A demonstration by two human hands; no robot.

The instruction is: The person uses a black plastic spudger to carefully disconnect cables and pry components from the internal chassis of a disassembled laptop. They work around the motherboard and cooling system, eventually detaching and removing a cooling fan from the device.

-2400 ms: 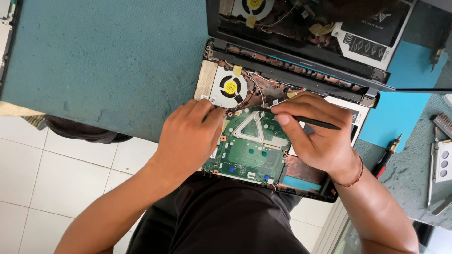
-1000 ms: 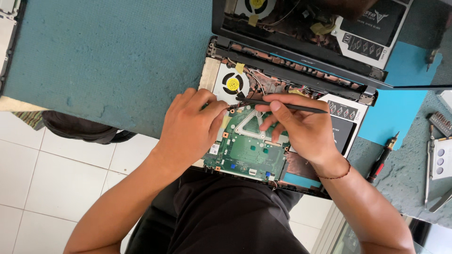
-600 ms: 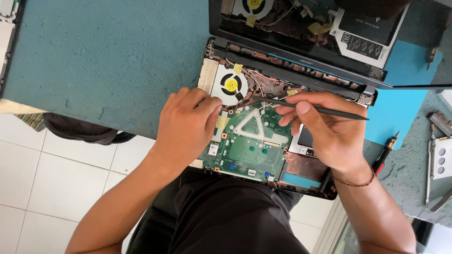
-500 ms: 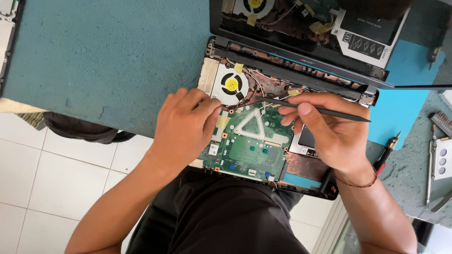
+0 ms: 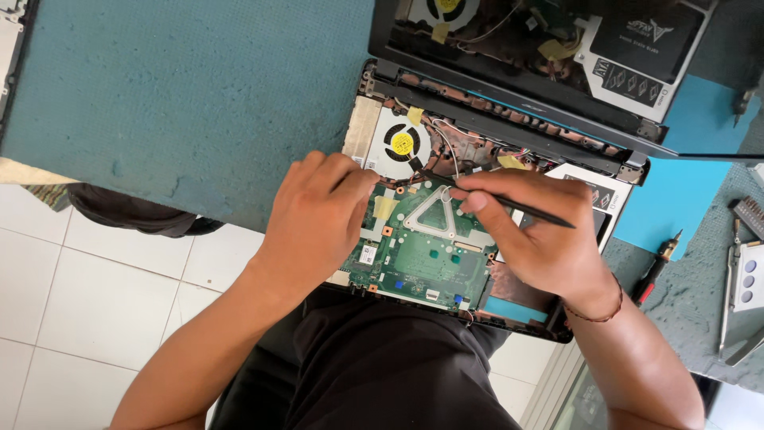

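Note:
An opened laptop base (image 5: 374, 119) lies at the near edge of a teal mat, its green circuit board (image 5: 430, 263) and round cooling fan (image 5: 403, 143) exposed. My left hand (image 5: 318, 219) rests on the board's left edge, fingertips pressing near the fan. My right hand (image 5: 541, 239) holds a thin black tool (image 5: 541, 213) like a pen. Its tip touches the board just below the fan, by a triangular metal bracket (image 5: 434, 213).
A second opened laptop (image 5: 557, 56) with a fan and a drive lies at the back. A red-handled screwdriver (image 5: 656, 267) and tweezers (image 5: 726, 306) lie to the right. The teal mat (image 5: 183, 95) stretches left. White floor tiles show below.
My right hand shifted left and slightly up, bringing the tool tip toward the area under the fan. My left hand stayed on the board's left edge.

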